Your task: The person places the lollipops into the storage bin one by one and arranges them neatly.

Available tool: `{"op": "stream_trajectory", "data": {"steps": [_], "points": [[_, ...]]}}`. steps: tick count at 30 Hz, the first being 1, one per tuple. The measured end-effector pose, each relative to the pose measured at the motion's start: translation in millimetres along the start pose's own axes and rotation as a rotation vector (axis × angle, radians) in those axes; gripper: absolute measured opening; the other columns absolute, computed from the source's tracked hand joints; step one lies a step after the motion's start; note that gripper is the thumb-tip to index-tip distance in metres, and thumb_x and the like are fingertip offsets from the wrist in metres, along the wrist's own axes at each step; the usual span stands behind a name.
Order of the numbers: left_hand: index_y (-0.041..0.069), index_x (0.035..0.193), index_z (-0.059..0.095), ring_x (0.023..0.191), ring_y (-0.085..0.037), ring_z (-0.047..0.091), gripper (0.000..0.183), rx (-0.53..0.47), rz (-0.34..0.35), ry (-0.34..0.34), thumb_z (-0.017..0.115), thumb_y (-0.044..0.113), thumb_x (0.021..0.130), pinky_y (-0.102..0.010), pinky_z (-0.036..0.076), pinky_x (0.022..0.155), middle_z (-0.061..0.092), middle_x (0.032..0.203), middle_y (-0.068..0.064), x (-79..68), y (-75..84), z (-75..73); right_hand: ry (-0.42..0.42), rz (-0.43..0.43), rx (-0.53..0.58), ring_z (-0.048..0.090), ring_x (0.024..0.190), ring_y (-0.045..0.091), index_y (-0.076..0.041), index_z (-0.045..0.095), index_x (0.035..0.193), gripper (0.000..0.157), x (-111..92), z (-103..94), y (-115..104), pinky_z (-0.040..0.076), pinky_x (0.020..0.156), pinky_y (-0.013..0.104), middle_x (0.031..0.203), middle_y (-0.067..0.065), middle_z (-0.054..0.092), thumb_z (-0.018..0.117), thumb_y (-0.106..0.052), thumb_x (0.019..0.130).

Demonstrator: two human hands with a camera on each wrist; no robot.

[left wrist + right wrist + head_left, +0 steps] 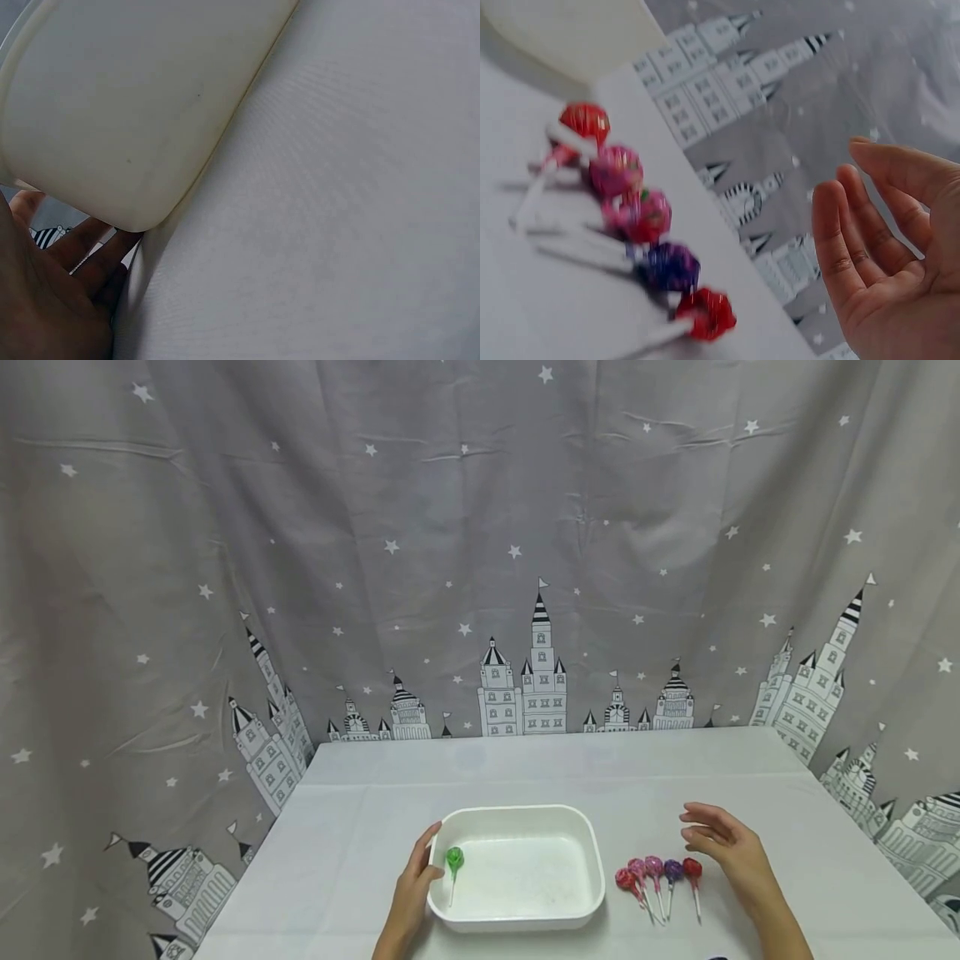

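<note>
Glossy-wrapped red, pink and purple ball lollipops | near released right grip | left grip grasping white rounded plastic tray

A white, cloth-covered bench, creased across its far part, carries a rectangular, round-cornered white plastic tray. Right of it, round-headed on white sticks, lie a red lollipop, two pink lollipops, a purple lollipop and, rightmost, another red lollipop.
</note>
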State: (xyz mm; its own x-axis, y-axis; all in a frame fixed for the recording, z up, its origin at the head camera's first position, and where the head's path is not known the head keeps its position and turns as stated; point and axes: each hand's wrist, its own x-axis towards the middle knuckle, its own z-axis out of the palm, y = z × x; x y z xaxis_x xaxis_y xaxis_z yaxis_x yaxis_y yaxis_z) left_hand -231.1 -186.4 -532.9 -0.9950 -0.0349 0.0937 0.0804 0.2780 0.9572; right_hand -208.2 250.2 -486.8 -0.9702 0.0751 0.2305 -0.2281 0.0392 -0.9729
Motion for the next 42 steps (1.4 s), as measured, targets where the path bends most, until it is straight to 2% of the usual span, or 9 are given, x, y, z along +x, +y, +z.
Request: {"op": "stream_trajectory", "data": {"steps": [6, 13, 16, 19, 21, 26, 28, 34, 42], "points": [[0.025, 0.141, 0.038, 0.130, -0.036, 0.033, 0.064, 0.006, 0.007, 0.001, 0.048, 0.005, 0.081, -0.058, 0.023, 0.102, 0.035, 0.144, -0.013, 2.9, -6.5, 0.5, -0.003, 0.048, 0.047, 0.063, 0.089, 0.009, 0.004, 0.049, 0.125, 0.042, -4.9, -18.0, 12.8, 0.053, 0.071, 0.027, 0.103, -0.005, 0.065, 0.061, -0.001, 0.085], [0.019, 0.140, 0.038, 0.128, -0.040, 0.034, 0.063, -0.007, -0.003, -0.010, 0.046, 0.001, 0.081, -0.060, 0.023, 0.101, 0.036, 0.142, -0.018, -5.1, 13.8, -1.8, 0.016, 0.197, -0.102, 0.063, 0.086, 0.006, 0.008, 0.043, 0.129, 0.050, -8.4, -29.1, 24.6, 0.054, 0.071, 0.030, 0.102, -0.006, 0.065, 0.063, -0.009, 0.086], [0.021, 0.140, 0.038, 0.128, -0.039, 0.035, 0.063, 0.006, 0.002, -0.006, 0.047, 0.002, 0.081, -0.059, 0.023, 0.101, 0.037, 0.142, -0.018, -3.2, 9.4, -1.6, 0.002, 0.225, -0.099, 0.063, 0.085, 0.007, 0.009, 0.042, 0.129, 0.051, -10.0, -32.5, 31.0, 0.054, 0.071, 0.031, 0.104, -0.002, 0.065, 0.062, -0.008, 0.086], [0.026, 0.140, 0.038, 0.128, -0.037, 0.036, 0.064, 0.011, 0.016, 0.001, 0.048, 0.005, 0.080, -0.059, 0.024, 0.101, 0.039, 0.142, -0.016, 1.5, -4.6, -1.0, -0.020, 0.225, -0.078, 0.064, 0.085, 0.008, 0.011, 0.043, 0.128, 0.048, -11.8, -34.1, 36.3, 0.054, 0.071, 0.031, 0.104, 0.001, 0.065, 0.061, -0.006, 0.086], [0.026, 0.140, 0.038, 0.128, -0.038, 0.036, 0.064, 0.017, 0.013, 0.002, 0.047, 0.006, 0.080, -0.060, 0.025, 0.100, 0.039, 0.141, -0.017, 1.5, -4.9, -0.7, -0.032, 0.224, -0.072, 0.063, 0.085, 0.008, 0.011, 0.043, 0.127, 0.047, -13.0, -34.0, 38.6, 0.054, 0.070, 0.031, 0.106, 0.004, 0.064, 0.060, -0.004, 0.086], [0.025, 0.141, 0.037, 0.127, -0.038, 0.037, 0.064, 0.024, -0.002, -0.002, 0.046, 0.005, 0.081, -0.059, 0.027, 0.099, 0.040, 0.140, -0.018, 0.2, -1.1, -0.6, -0.055, 0.285, -0.139, 0.062, 0.085, 0.007, 0.013, 0.037, 0.131, 0.058, -14.0, -31.0, 39.7, 0.053, 0.074, 0.030, 0.118, 0.026, 0.054, 0.064, -0.009, 0.085], [0.022, 0.141, 0.037, 0.126, -0.039, 0.038, 0.063, 0.023, -0.007, -0.002, 0.046, 0.003, 0.081, -0.060, 0.028, 0.099, 0.041, 0.139, -0.020, -0.6, 2.2, -0.8, -0.071, 0.303, -0.160, 0.062, 0.086, 0.006, 0.013, 0.036, 0.131, 0.060, -13.9, -30.8, 39.7, 0.053, 0.074, 0.029, 0.121, 0.029, 0.052, 0.065, -0.010, 0.084], [0.019, 0.140, 0.038, 0.127, -0.040, 0.036, 0.064, 0.020, -0.003, -0.002, 0.045, 0.001, 0.080, -0.060, 0.025, 0.100, 0.039, 0.140, -0.020, -1.1, 6.1, -1.1, -0.092, 0.350, -0.285, 0.061, 0.087, 0.005, 0.010, 0.040, 0.131, 0.064, -13.1, -30.4, 38.4, 0.051, 0.074, 0.026, 0.120, 0.025, 0.055, 0.070, -0.016, 0.081], [0.026, 0.139, 0.039, 0.127, -0.037, 0.037, 0.064, 0.031, 0.002, 0.012, 0.047, 0.006, 0.079, -0.059, 0.027, 0.099, 0.040, 0.141, -0.015, 3.7, -9.8, 0.3, -0.092, 0.356, -0.422, 0.059, 0.084, 0.006, 0.009, 0.048, 0.126, 0.065, -12.4, -27.1, 38.7, 0.048, 0.072, 0.020, 0.110, 0.017, 0.062, 0.075, -0.020, 0.075]]}}
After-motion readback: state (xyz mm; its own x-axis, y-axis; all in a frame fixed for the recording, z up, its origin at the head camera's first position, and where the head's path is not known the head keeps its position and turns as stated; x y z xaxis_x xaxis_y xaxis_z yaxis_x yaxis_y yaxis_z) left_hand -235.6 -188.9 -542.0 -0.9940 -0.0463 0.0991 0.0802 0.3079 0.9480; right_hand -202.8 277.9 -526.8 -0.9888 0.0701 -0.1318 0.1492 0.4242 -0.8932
